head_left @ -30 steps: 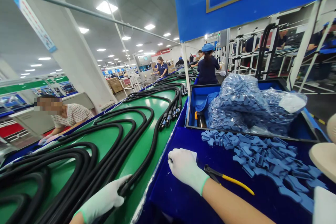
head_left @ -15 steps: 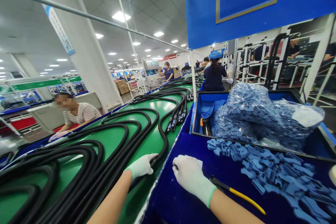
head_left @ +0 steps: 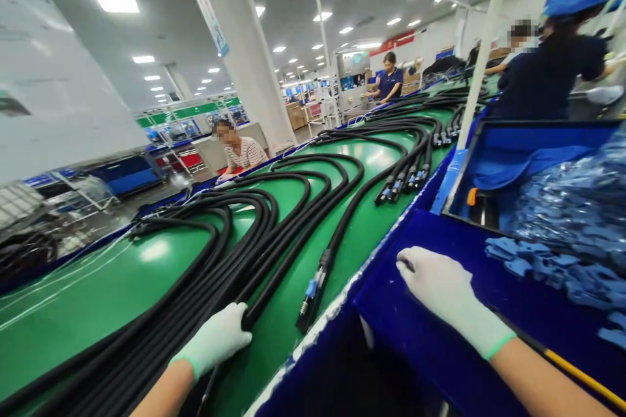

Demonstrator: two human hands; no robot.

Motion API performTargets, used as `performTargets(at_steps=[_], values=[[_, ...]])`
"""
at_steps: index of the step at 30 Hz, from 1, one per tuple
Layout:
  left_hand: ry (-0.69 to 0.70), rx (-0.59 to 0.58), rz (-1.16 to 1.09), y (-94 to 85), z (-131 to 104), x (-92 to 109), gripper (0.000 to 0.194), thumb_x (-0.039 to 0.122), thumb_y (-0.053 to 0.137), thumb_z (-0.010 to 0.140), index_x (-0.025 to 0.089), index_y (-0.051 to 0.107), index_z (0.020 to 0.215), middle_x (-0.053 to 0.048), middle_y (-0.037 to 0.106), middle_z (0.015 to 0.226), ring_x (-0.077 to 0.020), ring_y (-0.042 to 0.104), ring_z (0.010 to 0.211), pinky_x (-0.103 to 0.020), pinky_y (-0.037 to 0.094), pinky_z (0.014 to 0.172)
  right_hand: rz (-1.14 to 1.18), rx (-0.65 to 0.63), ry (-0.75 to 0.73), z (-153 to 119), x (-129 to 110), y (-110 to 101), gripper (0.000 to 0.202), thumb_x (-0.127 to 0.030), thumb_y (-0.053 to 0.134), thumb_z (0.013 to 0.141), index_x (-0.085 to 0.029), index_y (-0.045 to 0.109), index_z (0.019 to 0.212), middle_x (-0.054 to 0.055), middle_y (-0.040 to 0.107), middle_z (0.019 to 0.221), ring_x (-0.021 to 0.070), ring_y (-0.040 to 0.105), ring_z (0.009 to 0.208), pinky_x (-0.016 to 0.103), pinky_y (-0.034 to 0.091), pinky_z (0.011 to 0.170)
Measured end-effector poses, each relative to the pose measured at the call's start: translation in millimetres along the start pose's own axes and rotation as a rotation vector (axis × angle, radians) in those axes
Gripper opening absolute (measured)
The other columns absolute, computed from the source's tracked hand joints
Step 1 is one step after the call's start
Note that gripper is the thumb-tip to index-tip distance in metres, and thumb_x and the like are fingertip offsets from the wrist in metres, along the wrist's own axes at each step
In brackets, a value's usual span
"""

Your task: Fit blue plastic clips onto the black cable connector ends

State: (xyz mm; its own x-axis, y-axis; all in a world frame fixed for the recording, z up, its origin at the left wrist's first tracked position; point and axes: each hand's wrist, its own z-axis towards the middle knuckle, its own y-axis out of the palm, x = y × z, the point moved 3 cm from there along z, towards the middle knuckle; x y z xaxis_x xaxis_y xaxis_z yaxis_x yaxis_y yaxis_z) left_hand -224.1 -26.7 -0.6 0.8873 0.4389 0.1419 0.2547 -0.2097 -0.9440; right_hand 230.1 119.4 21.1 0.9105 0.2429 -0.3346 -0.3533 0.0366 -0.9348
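Note:
My left hand [head_left: 218,339], in a white glove, is closed around a black hose [head_left: 267,300] at the front of the green table. Beside it several more black hoses [head_left: 235,267] lie in long curves. To the right of that hand, a hose end fitting [head_left: 313,296] with a blue clip on it rests near the table's edge. My gloved right hand [head_left: 437,290] is closed above the dark blue side surface [head_left: 391,332]; a small dark bit shows at its fingers, too little to name. Right of it lies a pile of blue plastic clips [head_left: 552,267].
A black-rimmed bin [head_left: 464,172] with bagged blue clips [head_left: 581,189] stands at the right. A yellow-handled tool [head_left: 581,374] lies partly under my right forearm. Across the table is a person in a striped shirt [head_left: 244,151]; another in dark clothing [head_left: 548,78] is beyond the bin.
The view has swung left and moved forward along the table. My left hand has come nearer along the hoses, still gripping one. The hose end with the blue clip now shows near it.

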Motion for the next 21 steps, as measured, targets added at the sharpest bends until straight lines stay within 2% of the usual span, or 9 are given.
performTargets(at_steps=[4, 8, 12, 14, 15, 17, 18, 19, 21], values=[[-0.087, -0.041, -0.054, 2.1, -33.1, -31.1, 0.084, 0.023, 0.064, 0.056, 0.004, 0.059, 0.138, -0.025, 0.071, 0.124, -0.0424, 0.069, 0.109, -0.049, 0.05, 0.1, -0.017, -0.008, -0.007, -1.4, 2.9, 2.3, 0.023, -0.034, 0.052, 0.098, -0.033, 0.074, 0.103, 0.0, 0.076, 0.101, 0.026, 0.071, 0.092, 0.037, 0.042, 0.071], [-0.024, -0.052, -0.3, -34.5, -39.5, -26.1, 0.066, 0.034, 0.06, 0.07, 0.011, 0.061, 0.132, -0.01, 0.075, 0.105, -0.0307, 0.072, 0.095, -0.038, 0.055, 0.084, -0.018, -0.014, -0.003, -2.8, 3.1, 0.8, 0.024, -0.033, 0.053, 0.097, -0.031, 0.075, 0.107, 0.003, 0.076, 0.107, 0.0271, 0.071, 0.094, 0.039, 0.047, 0.076], [0.183, -0.004, -1.045, -69.2, -52.4, 16.1, 0.039, 0.034, 0.071, 0.073, 0.014, 0.067, 0.107, -0.006, 0.068, 0.094, -0.0236, 0.065, 0.086, -0.034, 0.054, 0.08, 0.253, -0.042, -0.165, -29.5, -36.8, -9.2, 0.025, -0.031, 0.056, 0.096, -0.024, 0.075, 0.112, 0.008, 0.075, 0.114, 0.025, 0.069, 0.104, 0.037, 0.049, 0.094], [0.255, 0.002, -1.369, -71.0, -62.5, 48.1, 0.041, 0.029, 0.079, 0.072, 0.015, 0.066, 0.108, -0.007, 0.067, 0.1, -0.0226, 0.065, 0.09, -0.035, 0.055, 0.085, 0.51, -0.178, -0.263, -55.5, -74.4, -11.0, 0.033, -0.035, 0.065, 0.091, -0.026, 0.073, 0.121, 0.007, 0.072, 0.122, 0.0253, 0.067, 0.111, 0.036, 0.049, 0.1], [0.275, 0.015, -1.464, -68.5, -67.6, 64.8, 0.043, 0.028, 0.081, 0.072, 0.016, 0.066, 0.111, -0.008, 0.067, 0.105, -0.023, 0.065, 0.093, -0.036, 0.055, 0.089, 0.636, -0.289, -0.279, -69.6, -94.5, -8.9, 0.051, -0.037, 0.075, 0.083, -0.027, 0.068, 0.133, 0.007, 0.069, 0.13, 0.0269, 0.064, 0.116, 0.037, 0.049, 0.103], [0.319, 0.053, -1.556, -61.0, -77.0, 96.6, 0.044, 0.029, 0.082, 0.075, 0.018, 0.065, 0.115, -0.007, 0.067, 0.112, -0.0241, 0.066, 0.099, -0.038, 0.055, 0.094, 0.907, -0.524, -0.281, -95.8, -131.5, -0.3, 0.091, -0.037, 0.088, 0.069, -0.027, 0.051, 0.152, 0.009, 0.062, 0.141, 0.0284, 0.062, 0.121, 0.036, 0.049, 0.104], [0.34, 0.069, -1.551, -57.3, -80.7, 110.0, 0.042, 0.032, 0.08, 0.078, 0.02, 0.063, 0.115, -0.007, 0.067, 0.113, -0.0249, 0.066, 0.101, -0.039, 0.055, 0.096, 1.046, -0.589, -0.242, -105.6, -144.8, 4.9, 0.097, -0.033, 0.089, 0.065, -0.027, 0.048, 0.153, 0.009, 0.065, 0.135, 0.0262, 0.065, 0.111, 0.034, 0.052, 0.096], [0.343, 0.1, -1.488, -54.4, -83.7, 120.2, 0.039, 0.037, 0.077, 0.082, 0.021, 0.063, 0.115, -0.006, 0.067, 0.112, -0.0259, 0.066, 0.103, -0.04, 0.055, 0.098, 1.182, -0.631, -0.198, -112.7, -153.8, 10.2, 0.092, -0.027, 0.086, 0.067, -0.027, 0.049, 0.151, 0.006, 0.069, 0.123, 0.0217, 0.066, 0.096, 0.031, 0.054, 0.086], [0.294, 0.174, -1.255, -50.3, -86.6, 129.5, 0.04, 0.05, 0.068, 0.087, 0.023, 0.063, 0.116, -0.007, 0.069, 0.114, -0.0304, 0.066, 0.109, -0.045, 0.054, 0.102, 1.392, -0.619, -0.115, -119.4, -157.0, 18.7, 0.066, -0.016, 0.077, 0.069, -0.024, 0.062, 0.133, -0.002, 0.067, 0.095, 0.0121, 0.056, 0.07, 0.023, 0.046, 0.065]])
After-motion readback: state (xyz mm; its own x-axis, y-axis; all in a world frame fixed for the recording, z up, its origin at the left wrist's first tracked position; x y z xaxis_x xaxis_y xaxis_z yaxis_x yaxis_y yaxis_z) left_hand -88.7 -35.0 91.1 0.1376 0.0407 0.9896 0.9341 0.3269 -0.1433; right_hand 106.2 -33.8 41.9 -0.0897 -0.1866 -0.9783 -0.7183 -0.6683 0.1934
